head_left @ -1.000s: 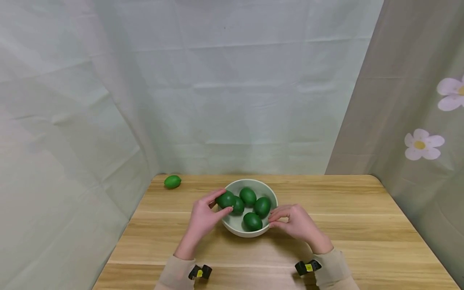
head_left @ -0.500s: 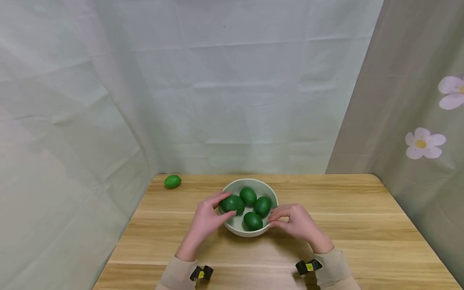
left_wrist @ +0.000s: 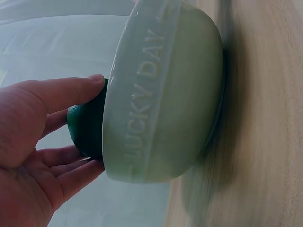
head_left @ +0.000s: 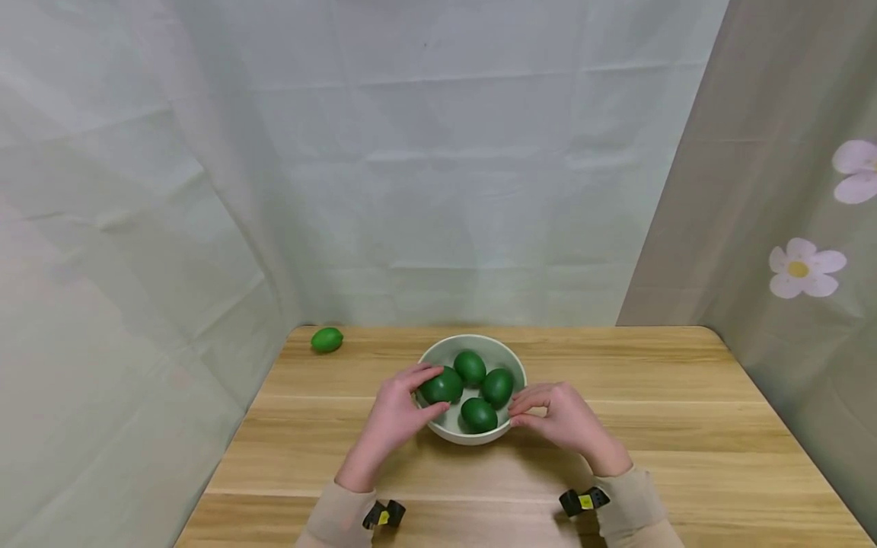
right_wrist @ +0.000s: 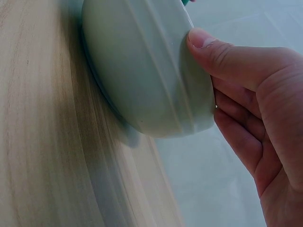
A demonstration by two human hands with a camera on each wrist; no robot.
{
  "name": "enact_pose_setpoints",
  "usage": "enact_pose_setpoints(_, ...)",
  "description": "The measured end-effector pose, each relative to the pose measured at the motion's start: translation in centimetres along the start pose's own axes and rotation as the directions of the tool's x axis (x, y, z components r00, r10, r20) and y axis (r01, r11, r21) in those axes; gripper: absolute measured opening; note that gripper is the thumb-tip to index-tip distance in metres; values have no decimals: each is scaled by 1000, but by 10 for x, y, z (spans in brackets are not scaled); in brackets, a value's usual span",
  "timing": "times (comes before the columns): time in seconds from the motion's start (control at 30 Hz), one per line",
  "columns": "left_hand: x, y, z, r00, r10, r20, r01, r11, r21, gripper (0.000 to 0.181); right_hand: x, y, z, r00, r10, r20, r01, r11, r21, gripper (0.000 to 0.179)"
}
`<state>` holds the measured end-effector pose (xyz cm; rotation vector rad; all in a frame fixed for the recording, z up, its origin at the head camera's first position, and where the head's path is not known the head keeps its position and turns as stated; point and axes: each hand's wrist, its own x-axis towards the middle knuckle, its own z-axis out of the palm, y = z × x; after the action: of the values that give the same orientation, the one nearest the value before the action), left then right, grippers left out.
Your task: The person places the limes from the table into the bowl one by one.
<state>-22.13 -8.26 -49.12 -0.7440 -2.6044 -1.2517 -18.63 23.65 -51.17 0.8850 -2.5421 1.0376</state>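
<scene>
A pale green bowl (head_left: 470,438) stands on the table with dark green avocados inside, such as the one at its front (head_left: 479,415). My left hand (head_left: 400,407) reaches over the bowl's left side, thumb and fingers around an avocado (head_left: 444,385). In the left wrist view this avocado (left_wrist: 87,124) is partly hidden by the bowl wall (left_wrist: 165,104), embossed "LUCKY DAY". My right hand (head_left: 565,417) pinches the bowl's right rim; in the right wrist view its thumb (right_wrist: 203,39) lies on the outer wall, the other fingers partly hidden behind the rim.
A bright green lime (head_left: 326,340) lies at the back left corner of the wooden table (head_left: 671,426). Pale cloth hangs (head_left: 466,190) behind and at the sides of it. Each wrist carries a small black camera.
My left hand has moved slightly right and down into the bowl with its avocado, which now covers the avocado seen beside it earlier. My right hand stays on the rim.
</scene>
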Motion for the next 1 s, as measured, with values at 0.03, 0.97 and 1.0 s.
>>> enact_pose_setpoints(0.03, 0, 0, 0, 1000, 2, 0, -2, 1000, 4, 55, 0, 0, 0, 1000, -2, -1, 2, 1000, 0, 10)
enact_pose_setpoints(0.97, -2, 6, 9, 995, 26, 93, -39, 990, 135, 54, -2, 2, 3, 1000, -2, -10, 2, 1000, 7, 10)
enact_pose_setpoints(1.0, -2, 7, 9, 995, 27, 94, -41, 989, 145, 53, -1, 2, 3, 1000, -1, -10, 1, 1000, 6, 10)
